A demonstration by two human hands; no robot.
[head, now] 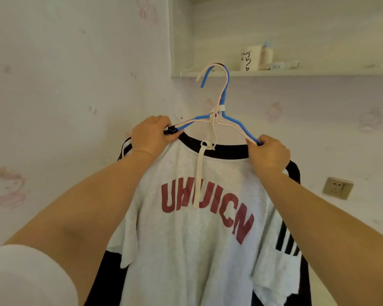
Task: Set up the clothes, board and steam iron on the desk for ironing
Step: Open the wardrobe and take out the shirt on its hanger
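Both arms raised, left hand (pixel 152 136) and right hand (pixel 267 152) each clasping a shoulder of the blue hanger (pixel 226 93), hooked on the shelf (pixel 296 73), grey T-shirt (pixel 199 250) with red lettering and black collar hanging against the far wall.

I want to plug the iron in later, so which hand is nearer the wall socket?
The right hand. It grips the hanger's right shoulder, up and left of the wall socket. The left hand grips the far shoulder, across the shirt's collar.

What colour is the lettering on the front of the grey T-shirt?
Dark red block lettering on the light grey T-shirt, seen best in the head view.
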